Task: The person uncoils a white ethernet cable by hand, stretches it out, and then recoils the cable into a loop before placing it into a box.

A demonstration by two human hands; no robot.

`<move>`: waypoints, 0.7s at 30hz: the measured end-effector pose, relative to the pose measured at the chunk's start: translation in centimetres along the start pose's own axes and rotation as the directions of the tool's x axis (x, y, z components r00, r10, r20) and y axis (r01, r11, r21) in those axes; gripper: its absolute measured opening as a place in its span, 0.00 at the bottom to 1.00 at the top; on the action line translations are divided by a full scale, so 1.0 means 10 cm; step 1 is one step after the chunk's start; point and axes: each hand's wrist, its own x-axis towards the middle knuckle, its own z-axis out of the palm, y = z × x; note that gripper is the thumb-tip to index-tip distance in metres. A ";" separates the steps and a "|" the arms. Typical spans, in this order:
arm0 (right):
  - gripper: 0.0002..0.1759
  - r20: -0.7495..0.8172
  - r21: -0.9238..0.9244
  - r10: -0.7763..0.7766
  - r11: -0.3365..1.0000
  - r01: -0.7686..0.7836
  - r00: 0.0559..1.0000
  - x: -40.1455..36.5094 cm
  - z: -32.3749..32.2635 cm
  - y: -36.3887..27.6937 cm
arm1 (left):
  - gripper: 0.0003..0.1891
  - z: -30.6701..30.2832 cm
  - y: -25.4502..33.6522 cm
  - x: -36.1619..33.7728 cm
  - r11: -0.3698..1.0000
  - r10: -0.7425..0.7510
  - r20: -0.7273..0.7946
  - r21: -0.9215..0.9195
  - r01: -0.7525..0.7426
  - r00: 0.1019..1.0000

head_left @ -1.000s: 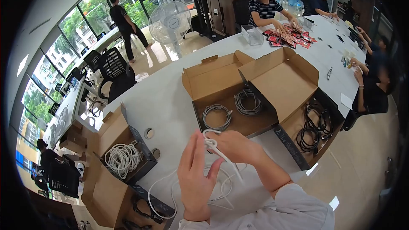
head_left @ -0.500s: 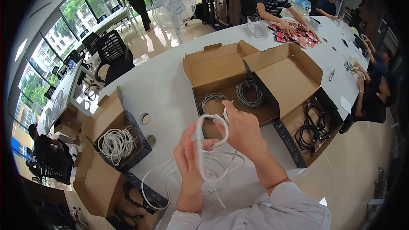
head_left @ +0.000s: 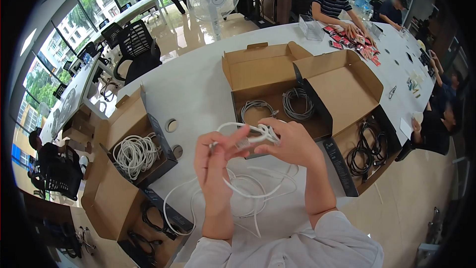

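Bright daylight from windows (head_left: pixel 74 30), fisheye edges, dark vignette

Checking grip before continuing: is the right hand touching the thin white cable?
Touching. Head view: the right hand pinches loops of the thin white cable.

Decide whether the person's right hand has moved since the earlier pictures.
Yes. The right hand, gripping the white cable, has shifted away from the body: it sat just short of the grey-cable box and now overlaps its front edge.
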 end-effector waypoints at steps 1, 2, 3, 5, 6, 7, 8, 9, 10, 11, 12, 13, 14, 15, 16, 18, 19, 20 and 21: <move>0.26 0.072 0.117 -0.022 0.993 0.013 0.997 -0.01 -0.10 -0.06 | 0.11 -0.01 -0.01 0.02 0.998 0.013 -0.025 -0.066 -0.015 1.000; 0.26 0.140 0.232 -0.051 0.972 0.017 0.989 -0.01 -0.14 -0.09 | 0.10 -0.02 -0.02 0.05 0.991 0.026 -0.050 -0.131 -0.032 0.998; 0.23 0.132 0.428 -0.026 0.903 -0.033 0.991 -0.02 -0.12 -0.09 | 0.08 -0.02 -0.03 0.08 0.979 0.038 -0.075 -0.196 -0.052 0.996; 0.17 0.130 0.756 0.028 0.644 -0.118 0.991 -0.04 -0.07 -0.10 | 0.11 -0.02 0.00 0.10 0.978 0.046 -0.109 -0.197 -0.067 0.993; 0.15 0.115 0.805 0.038 0.582 -0.115 0.993 -0.03 -0.05 -0.06 | 0.13 -0.01 0.02 0.10 0.977 0.051 -0.125 -0.197 -0.076 0.991; 0.13 0.100 0.849 0.049 0.517 -0.111 0.994 -0.02 -0.04 0.00 | 0.15 0.01 0.05 0.10 0.984 0.027 -0.134 -0.170 -0.050 0.991; 0.11 0.085 0.888 0.061 0.448 -0.104 0.995 -0.01 -0.04 0.02 | 0.17 0.03 0.08 0.10 0.989 0.004 -0.144 -0.143 -0.024 0.990; 0.09 0.044 0.919 0.099 0.386 -0.079 0.994 0.00 -0.09 -0.04 | 0.18 0.05 0.09 0.09 0.993 -0.020 -0.155 -0.116 0.002 0.988; 0.09 0.012 0.935 0.151 0.349 -0.065 0.988 0.01 -0.07 -0.01 | 0.20 0.06 0.08 0.09 0.993 -0.031 -0.157 -0.120 0.012 0.987; 0.09 -0.018 0.949 0.205 0.313 -0.048 0.979 0.02 -0.04 0.04 | 0.21 0.05 0.05 0.09 0.992 -0.044 -0.159 -0.125 0.024 0.986; 0.10 -0.047 0.960 0.261 0.277 -0.028 0.964 0.02 -0.03 0.08 | 0.23 0.05 0.03 0.09 0.991 -0.058 -0.158 -0.130 0.037 0.986; 0.10 -0.064 0.982 0.288 0.190 0.009 0.956 0.02 -0.05 0.11 | 0.23 0.02 0.01 0.08 0.991 -0.029 -0.122 -0.132 0.012 0.992; 0.10 -0.106 0.983 0.323 0.178 0.049 0.940 0.03 -0.05 0.12 | 0.24 -0.03 0.00 0.07 0.991 0.000 -0.085 -0.136 -0.012 0.996; 0.10 -0.148 0.982 0.358 0.167 0.092 0.922 0.04 -0.05 0.13 | 0.24 -0.07 0.00 0.07 0.989 0.031 -0.047 -0.141 -0.037 0.998; 0.10 -0.190 0.978 0.394 0.158 0.137 0.899 0.04 -0.05 0.15 | 0.25 -0.09 0.01 0.05 0.992 0.042 -0.014 -0.115 -0.043 0.999; 0.09 -0.283 0.956 0.436 0.202 0.214 0.854 0.04 -0.06 0.21 | 0.26 -0.08 0.06 0.03 0.996 0.059 0.049 -0.067 -0.055 0.997; 0.09 -0.339 0.938 0.453 0.229 0.260 0.824 0.05 -0.05 0.21 | 0.26 -0.04 0.09 0.01 0.997 0.047 0.040 0.058 -0.049 0.998; 0.08 -0.393 0.917 0.468 0.257 0.304 0.791 0.06 -0.05 0.20 | 0.26 0.00 0.14 0.01 0.982 0.038 0.029 0.182 -0.042 0.999; 0.07 -0.419 0.907 0.491 0.272 0.322 0.764 0.05 -0.06 0.17 | 0.26 0.02 0.17 0.00 0.952 0.030 0.018 0.305 -0.034 0.999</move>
